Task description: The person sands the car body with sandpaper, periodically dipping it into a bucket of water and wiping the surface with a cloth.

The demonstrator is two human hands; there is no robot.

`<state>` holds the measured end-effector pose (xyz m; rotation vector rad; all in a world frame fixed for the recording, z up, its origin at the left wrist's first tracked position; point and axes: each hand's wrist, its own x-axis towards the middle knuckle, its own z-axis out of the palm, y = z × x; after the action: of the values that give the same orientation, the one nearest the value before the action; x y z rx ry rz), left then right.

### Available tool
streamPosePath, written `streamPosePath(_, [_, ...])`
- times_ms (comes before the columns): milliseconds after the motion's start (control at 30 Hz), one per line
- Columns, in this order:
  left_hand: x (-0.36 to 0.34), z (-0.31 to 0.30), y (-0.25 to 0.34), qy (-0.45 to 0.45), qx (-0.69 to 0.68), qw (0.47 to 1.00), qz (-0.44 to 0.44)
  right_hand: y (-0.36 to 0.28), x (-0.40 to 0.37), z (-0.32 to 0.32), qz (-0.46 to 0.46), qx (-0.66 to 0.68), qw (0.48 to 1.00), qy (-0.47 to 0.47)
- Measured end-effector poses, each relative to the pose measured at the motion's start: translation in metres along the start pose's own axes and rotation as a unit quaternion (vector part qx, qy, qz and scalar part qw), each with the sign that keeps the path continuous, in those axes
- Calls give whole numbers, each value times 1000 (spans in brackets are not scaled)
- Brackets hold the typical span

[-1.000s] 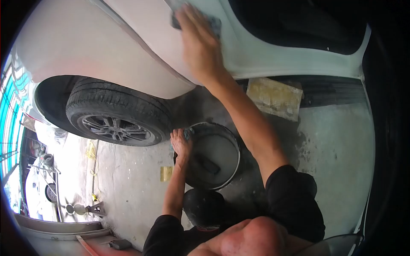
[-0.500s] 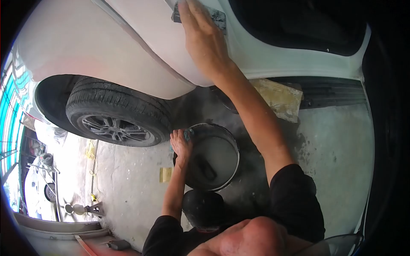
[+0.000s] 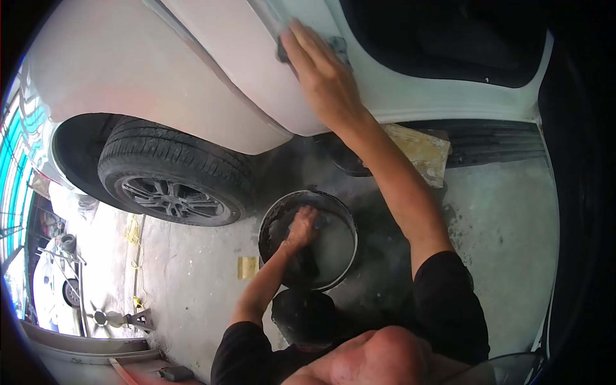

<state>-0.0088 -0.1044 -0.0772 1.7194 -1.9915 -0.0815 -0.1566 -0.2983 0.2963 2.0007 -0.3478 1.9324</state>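
Observation:
My right hand [image 3: 321, 70] presses a dark, grey-smeared block [image 3: 337, 46] flat against the white car panel [image 3: 276, 77], with its fingers over the block. Inside the round black tub [image 3: 355, 247], my left hand [image 3: 305, 224] is closed round a bluish cloth [image 3: 321, 222], of which only a little shows. Cloudy grey water [image 3: 338, 240] fills the tub. A dark object [image 3: 307, 262] lies in the water below the left hand.
A car wheel [image 3: 173, 173] is left of the tub. Yellowish cardboard [image 3: 420, 151] lies by the car's sill. A small yellow piece [image 3: 247, 267] is on the floor. Below the tub is a black rounded object [image 3: 301, 314]. A metal stand [image 3: 141, 319] is at lower left.
My left hand has moved from the tub's left rim to inside it, with the cloth. My right hand and the block have slid down and slightly right on the panel.

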Motion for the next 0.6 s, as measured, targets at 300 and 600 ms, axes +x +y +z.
streamPosePath(300, [-46, 48, -24, -521, 84, 844, -92, -1, -9, -1, -10, -24, 1000, 13])
streamPosePath(600, [-49, 79, -65, -432, 90, 893, -90, 18, 74, -35, 88, 158, 984, -3])
